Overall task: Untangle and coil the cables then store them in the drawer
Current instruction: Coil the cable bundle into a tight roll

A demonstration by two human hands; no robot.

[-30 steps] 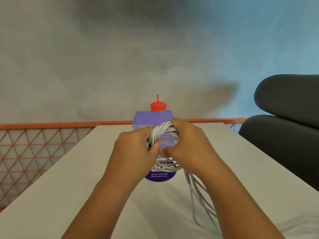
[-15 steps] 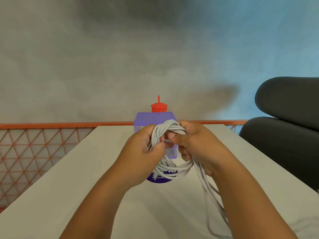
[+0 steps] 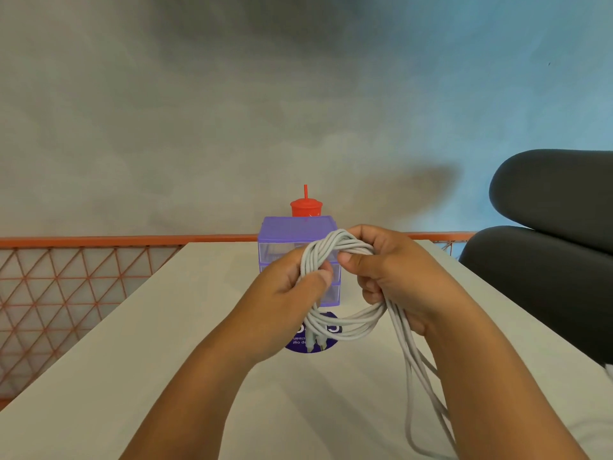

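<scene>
Pale grey cables [image 3: 345, 322], wound as a loose coil of several turns, are held up above the surface [image 3: 132, 360] in front of the body, gripped by both hands. The left side of the coil is clamped by the left hand [image 3: 285, 300], thumb pressed on the strands, fingers curled behind. The top right of the coil is clamped by the right hand [image 3: 391, 270], thumb laid over the twisted top of the bundle, fingers curled under it. The two thumbs are set close together, near the top of the coil.

Two plug ends [image 3: 311, 341] are seen hanging from the bottom of the coil. Uncoiled strands [image 3: 411, 393] are let fall from under the right hand, running down along the right forearm and out of view at the bottom edge.

A small purple drawer unit [image 3: 292, 230] is stood on the surface just behind the hands, partly hidden by the coil; whether any drawer is pulled out cannot be told. A red lidded cup with a straw [image 3: 306, 207] is seen behind the unit. A round purple sticker [image 3: 298, 348] with white lettering is laid flat in front of the unit, under the coil.

An orange mesh railing [image 3: 66, 280] is seen at the left and far edge. A dark padded chair [image 3: 547, 227] is seen at the right.
</scene>
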